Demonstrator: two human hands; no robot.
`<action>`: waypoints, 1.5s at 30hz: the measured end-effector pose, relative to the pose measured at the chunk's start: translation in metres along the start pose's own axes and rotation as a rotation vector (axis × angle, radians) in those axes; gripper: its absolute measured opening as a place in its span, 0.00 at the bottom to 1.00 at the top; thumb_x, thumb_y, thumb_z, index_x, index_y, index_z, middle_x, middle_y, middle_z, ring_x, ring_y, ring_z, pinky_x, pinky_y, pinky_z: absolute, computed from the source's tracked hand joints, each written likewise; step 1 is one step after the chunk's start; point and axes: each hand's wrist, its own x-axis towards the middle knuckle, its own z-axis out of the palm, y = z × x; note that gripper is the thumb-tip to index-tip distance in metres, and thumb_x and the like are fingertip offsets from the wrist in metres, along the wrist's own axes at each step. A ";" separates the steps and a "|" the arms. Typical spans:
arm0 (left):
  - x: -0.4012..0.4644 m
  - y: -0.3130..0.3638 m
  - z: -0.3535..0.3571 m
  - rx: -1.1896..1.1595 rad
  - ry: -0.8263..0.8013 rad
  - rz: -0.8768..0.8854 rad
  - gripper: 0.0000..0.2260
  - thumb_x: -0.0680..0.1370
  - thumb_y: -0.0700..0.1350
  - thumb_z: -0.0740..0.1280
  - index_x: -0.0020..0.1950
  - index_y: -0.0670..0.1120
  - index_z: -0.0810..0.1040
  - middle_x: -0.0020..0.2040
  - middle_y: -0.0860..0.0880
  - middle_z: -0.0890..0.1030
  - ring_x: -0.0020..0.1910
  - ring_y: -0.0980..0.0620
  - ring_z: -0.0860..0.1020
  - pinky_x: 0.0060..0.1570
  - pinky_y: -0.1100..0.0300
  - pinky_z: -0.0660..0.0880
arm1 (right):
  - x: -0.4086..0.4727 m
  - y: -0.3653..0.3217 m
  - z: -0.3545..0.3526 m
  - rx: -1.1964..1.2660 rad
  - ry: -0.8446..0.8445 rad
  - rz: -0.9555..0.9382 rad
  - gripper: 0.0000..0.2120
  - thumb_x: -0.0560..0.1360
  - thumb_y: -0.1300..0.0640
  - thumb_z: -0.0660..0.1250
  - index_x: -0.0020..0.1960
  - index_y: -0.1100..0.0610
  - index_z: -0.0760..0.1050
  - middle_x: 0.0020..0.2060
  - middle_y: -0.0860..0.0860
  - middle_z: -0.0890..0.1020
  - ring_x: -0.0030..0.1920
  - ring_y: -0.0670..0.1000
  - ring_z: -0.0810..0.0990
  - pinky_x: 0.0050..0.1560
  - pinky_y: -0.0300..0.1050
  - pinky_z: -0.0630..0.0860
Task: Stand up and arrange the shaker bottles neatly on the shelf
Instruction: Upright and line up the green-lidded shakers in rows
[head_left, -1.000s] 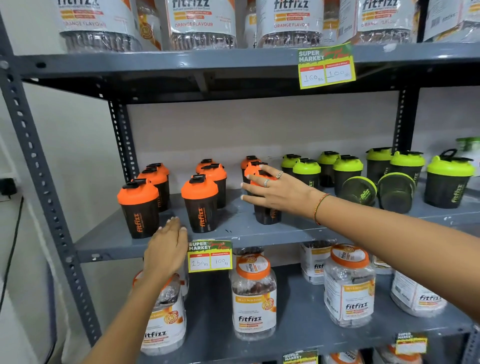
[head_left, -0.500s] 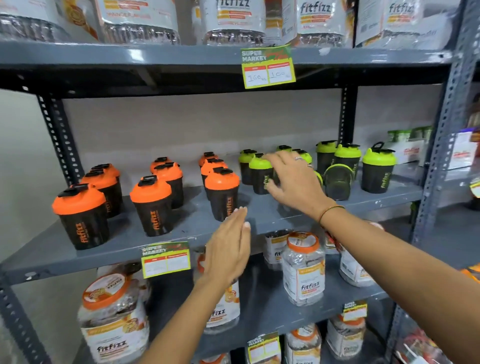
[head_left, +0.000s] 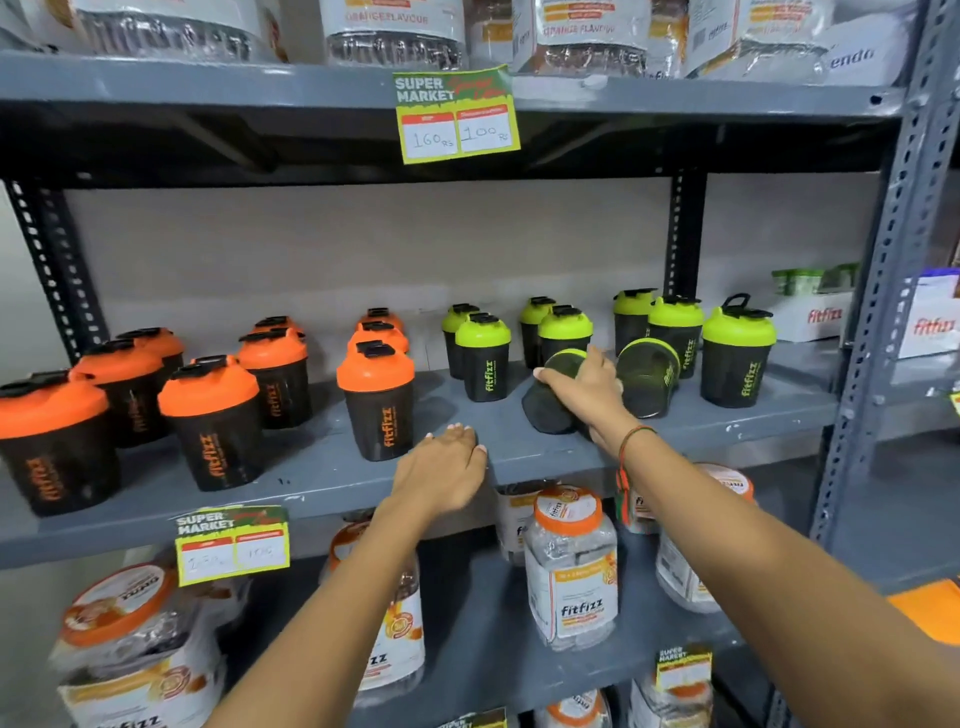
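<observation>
Black shaker bottles stand on the grey middle shelf (head_left: 322, 483): orange-lidded ones (head_left: 376, 397) on the left, green-lidded ones (head_left: 484, 356) on the right. Two green-rimmed shakers lie tipped on their sides. My right hand (head_left: 584, 392) wraps around the nearer tipped shaker (head_left: 550, 400); the other tipped shaker (head_left: 649, 376) lies just right of it. My left hand (head_left: 441, 470) rests flat, fingers apart, on the shelf's front edge beside the front orange shaker, holding nothing.
Clear fitfizz jars (head_left: 571, 566) with orange lids fill the shelf below, and more jars sit on the shelf above. Yellow price tags (head_left: 456, 115) hang from the shelf edges. Perforated grey uprights (head_left: 883, 291) frame the rack; white boxes (head_left: 821, 317) sit at far right.
My right hand left the orange shaker, moved right past the upright green ones and took hold of the tipped shaker. My left hand slid right along the shelf edge.
</observation>
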 end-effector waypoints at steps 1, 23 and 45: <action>0.003 0.000 0.000 0.002 -0.007 -0.013 0.19 0.81 0.50 0.49 0.64 0.43 0.70 0.70 0.43 0.71 0.70 0.46 0.66 0.69 0.49 0.59 | 0.003 0.000 0.003 -0.004 -0.018 -0.014 0.48 0.70 0.38 0.71 0.80 0.57 0.53 0.77 0.58 0.60 0.76 0.63 0.60 0.74 0.55 0.60; 0.002 0.004 0.004 0.033 0.046 -0.051 0.20 0.80 0.51 0.49 0.64 0.43 0.72 0.67 0.43 0.74 0.65 0.46 0.71 0.66 0.50 0.64 | 0.023 -0.004 0.008 0.165 -0.188 0.086 0.62 0.53 0.34 0.73 0.79 0.43 0.44 0.72 0.57 0.65 0.67 0.64 0.71 0.65 0.59 0.74; -0.001 0.004 0.005 0.062 0.068 -0.078 0.22 0.80 0.53 0.48 0.66 0.45 0.71 0.70 0.46 0.72 0.66 0.45 0.71 0.65 0.49 0.67 | -0.037 -0.007 0.042 -0.070 0.269 -0.588 0.46 0.66 0.33 0.71 0.74 0.54 0.60 0.69 0.53 0.63 0.64 0.59 0.72 0.56 0.56 0.76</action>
